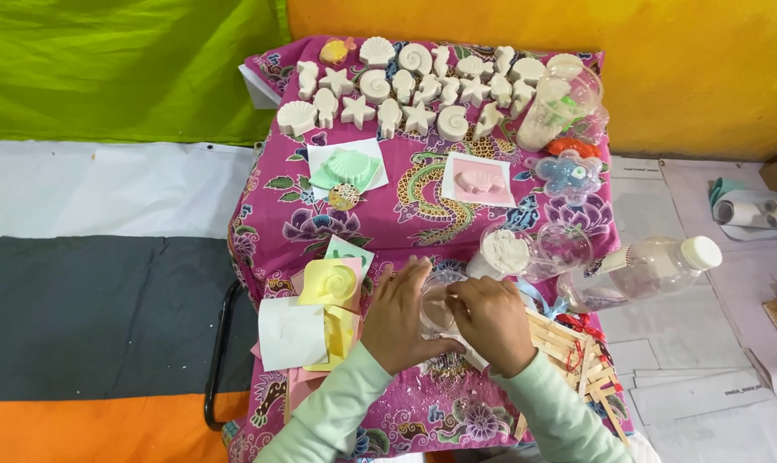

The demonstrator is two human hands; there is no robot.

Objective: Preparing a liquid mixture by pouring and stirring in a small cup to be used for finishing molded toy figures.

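Both hands [397, 317] [491, 321] wrap a clear cup [438, 310] — grip seemingly closed.

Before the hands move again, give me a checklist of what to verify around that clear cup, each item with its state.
1. Left hand steadies the clear cup: ok, it rests against the cup's side.
2. Right hand on the cup: ok, fingers at its rim.
3. Cup contents: cannot tell, hands cover most of it.
4. Plastic bottle lying on its side, capped: ok, white cap on.
5. Yellow shell mould clear of the hands: ok, just left of the left hand, apart.
6. White plaster figures out of the way: ok, in rows at the table's far edge.
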